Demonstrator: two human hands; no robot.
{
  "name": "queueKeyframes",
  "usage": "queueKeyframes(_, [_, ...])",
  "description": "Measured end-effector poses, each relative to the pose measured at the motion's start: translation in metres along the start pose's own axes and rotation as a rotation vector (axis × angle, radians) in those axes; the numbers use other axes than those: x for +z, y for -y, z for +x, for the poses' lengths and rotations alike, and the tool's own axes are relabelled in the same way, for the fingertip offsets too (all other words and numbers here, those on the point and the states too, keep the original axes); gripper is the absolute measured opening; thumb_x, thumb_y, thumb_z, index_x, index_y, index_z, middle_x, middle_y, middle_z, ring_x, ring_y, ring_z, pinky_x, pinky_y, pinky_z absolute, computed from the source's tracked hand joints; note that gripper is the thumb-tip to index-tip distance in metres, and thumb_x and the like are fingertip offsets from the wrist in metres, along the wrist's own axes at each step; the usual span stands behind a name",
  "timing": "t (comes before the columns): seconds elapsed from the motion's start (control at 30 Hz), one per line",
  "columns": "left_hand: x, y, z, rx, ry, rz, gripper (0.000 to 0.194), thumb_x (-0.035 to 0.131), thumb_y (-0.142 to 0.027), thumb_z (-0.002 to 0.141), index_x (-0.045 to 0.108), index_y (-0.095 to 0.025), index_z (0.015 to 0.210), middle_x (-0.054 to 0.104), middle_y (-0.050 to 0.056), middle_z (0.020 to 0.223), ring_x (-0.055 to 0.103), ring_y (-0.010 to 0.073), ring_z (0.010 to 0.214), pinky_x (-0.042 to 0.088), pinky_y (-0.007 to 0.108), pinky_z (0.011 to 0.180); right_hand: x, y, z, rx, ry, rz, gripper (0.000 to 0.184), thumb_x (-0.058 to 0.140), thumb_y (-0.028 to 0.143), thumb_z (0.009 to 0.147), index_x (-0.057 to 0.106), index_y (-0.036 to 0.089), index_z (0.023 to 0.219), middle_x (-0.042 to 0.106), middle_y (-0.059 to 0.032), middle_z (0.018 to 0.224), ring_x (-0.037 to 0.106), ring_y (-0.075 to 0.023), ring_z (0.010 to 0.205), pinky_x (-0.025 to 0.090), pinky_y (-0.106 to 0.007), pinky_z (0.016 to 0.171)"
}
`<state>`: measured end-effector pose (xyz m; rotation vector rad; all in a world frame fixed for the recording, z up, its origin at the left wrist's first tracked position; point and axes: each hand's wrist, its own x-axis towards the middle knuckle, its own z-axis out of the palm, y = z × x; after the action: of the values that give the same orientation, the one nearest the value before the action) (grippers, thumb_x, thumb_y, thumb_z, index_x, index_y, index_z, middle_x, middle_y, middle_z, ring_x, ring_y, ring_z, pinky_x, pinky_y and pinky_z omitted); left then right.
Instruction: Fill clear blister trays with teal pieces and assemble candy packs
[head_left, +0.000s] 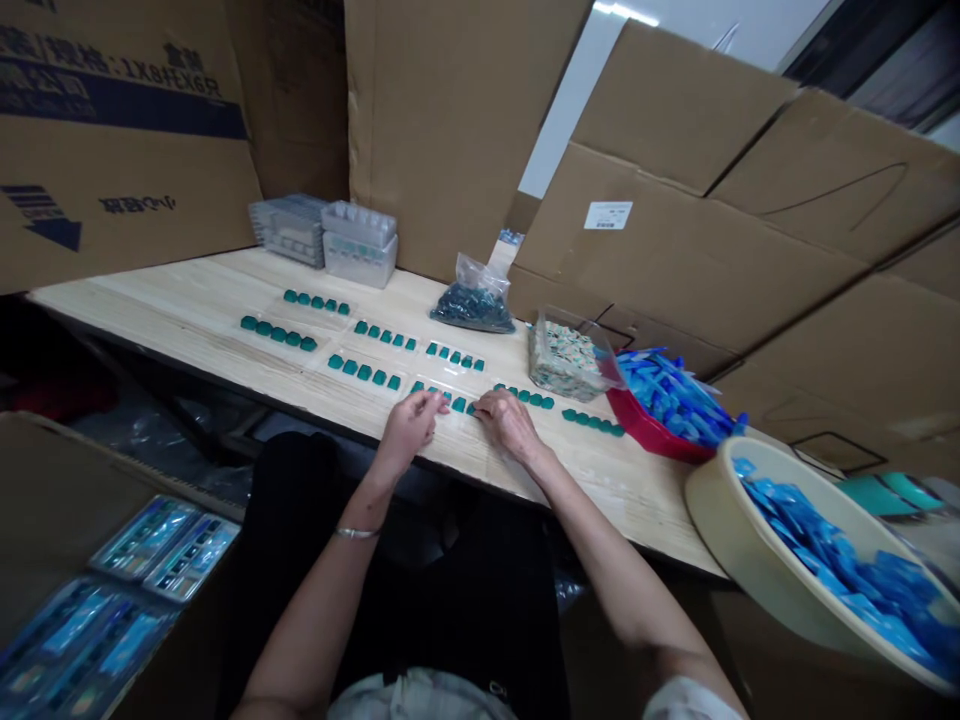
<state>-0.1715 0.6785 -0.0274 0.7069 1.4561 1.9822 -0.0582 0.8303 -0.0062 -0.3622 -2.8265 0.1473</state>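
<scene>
Left hand [409, 428] and right hand [511, 422] are arching over small teal pieces [459, 404] near the front edge of the worktop [570, 470]; pieces seem light and stiff, best pinched by their sides; fingers [433, 400] curled, any pinch hidden.

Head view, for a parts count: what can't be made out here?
- Teal pieces in the front row: the left hand and right hand cover some, so the count can't be told.
- Blue packets in the cream basin: the right edge of the view cuts them off, and they overlap.
- White label on the cardboard: too small to read.
- Patterned bag: its contents are too small to identify.
</scene>
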Motion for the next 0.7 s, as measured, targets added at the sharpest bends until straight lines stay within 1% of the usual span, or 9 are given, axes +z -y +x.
queueKeyframes(0.07, [0.005,-0.002,0.001,-0.129,-0.021,-0.409,0.022,0.056,-0.035,0.081,0.063,-0.014,0.085,0.062,0.004,0.079,0.048,0.0046,0.053,0.039,0.016,0.046,-0.006,0.004,-0.003,-0.010,-0.024,0.038,0.013,0.059,0.016,0.079,0.068,0.016,0.089,0.068,-0.0093,0.091,0.059,-0.0215,0.087,0.044,-0.033,0.082])
queueKeyframes(0.1, [0.007,-0.003,0.001,-0.191,-0.034,-0.577,0.021,0.057,-0.033,0.081,0.063,-0.014,0.087,0.062,0.004,0.082,0.050,0.0044,0.055,0.042,0.016,0.050,-0.009,0.007,-0.005,0.000,-0.067,0.085,0.016,0.059,0.018,0.080,0.066,0.016,0.093,0.067,-0.0095,0.092,0.059,-0.0214,0.087,0.044,-0.034,0.082])
queueKeyframes(0.2, [0.013,-0.004,0.002,-0.322,-0.057,-0.862,0.016,0.055,-0.026,0.083,0.064,-0.012,0.087,0.063,0.007,0.090,0.060,0.0092,0.076,0.051,0.023,0.073,-0.020,0.027,-0.015,0.040,-0.209,0.308,0.015,0.055,0.023,0.083,0.065,0.018,0.094,0.065,-0.0075,0.088,0.059,-0.0181,0.077,0.047,-0.031,0.074])
queueKeyframes(0.27, [0.018,-0.003,0.002,-0.344,-0.032,-0.895,0.018,0.051,-0.026,0.086,0.064,-0.014,0.089,0.063,0.008,0.099,0.061,0.0128,0.090,0.050,0.027,0.082,-0.025,0.043,-0.020,0.033,-0.254,0.447,0.014,0.053,0.024,0.084,0.065,0.020,0.091,0.065,-0.0061,0.086,0.059,-0.0168,0.075,0.048,-0.030,0.071])
queueKeyframes(0.33, [0.024,-0.004,0.000,-0.343,0.014,-0.855,0.022,0.048,-0.028,0.088,0.064,-0.015,0.094,0.062,0.008,0.109,0.059,0.0144,0.099,0.049,0.027,0.084,-0.027,0.056,-0.022,0.000,-0.261,0.508,0.016,0.054,0.023,0.083,0.065,0.022,0.095,0.064,-0.0065,0.092,0.059,-0.0179,0.083,0.048,-0.031,0.075])
queueKeyframes(0.4, [0.032,-0.007,-0.002,-0.325,0.055,-0.806,0.025,0.045,-0.030,0.089,0.064,-0.016,0.098,0.060,0.008,0.116,0.057,0.0153,0.106,0.048,0.026,0.087,-0.026,0.061,-0.023,-0.023,-0.258,0.529,0.020,0.056,0.022,0.082,0.065,0.023,0.100,0.063,-0.0068,0.096,0.058,-0.0189,0.090,0.048,-0.032,0.079])
queueKeyframes(0.47, [0.039,-0.012,-0.005,-0.294,0.089,-0.778,0.026,0.045,-0.032,0.089,0.064,-0.016,0.099,0.059,0.009,0.119,0.054,0.0164,0.110,0.046,0.026,0.091,-0.022,0.059,-0.023,0.002,-0.274,0.577,0.022,0.058,0.021,0.079,0.066,0.022,0.099,0.064,-0.0066,0.096,0.059,-0.0185,0.088,0.048,-0.032,0.079])
queueKeyframes(0.6, [0.053,-0.022,-0.012,-0.265,0.138,-0.741,0.029,0.050,-0.038,0.086,0.063,-0.015,0.098,0.059,0.010,0.119,0.054,0.0181,0.112,0.046,0.026,0.090,-0.019,0.045,-0.026,0.232,-0.338,0.871,0.014,0.064,0.025,0.072,0.069,0.018,0.082,0.067,-0.0058,0.083,0.062,-0.0166,0.070,0.050,-0.029,0.066])
queueKeyframes(0.7, [0.064,-0.022,-0.019,-0.210,0.149,-0.654,0.028,0.058,-0.036,0.081,0.062,-0.015,0.099,0.061,0.011,0.114,0.056,0.0182,0.108,0.048,0.027,0.088,-0.027,0.036,-0.034,0.355,-0.372,1.031,0.016,0.064,0.030,0.071,0.068,0.016,0.077,0.068,-0.0048,0.075,0.062,-0.0165,0.065,0.050,-0.029,0.063])
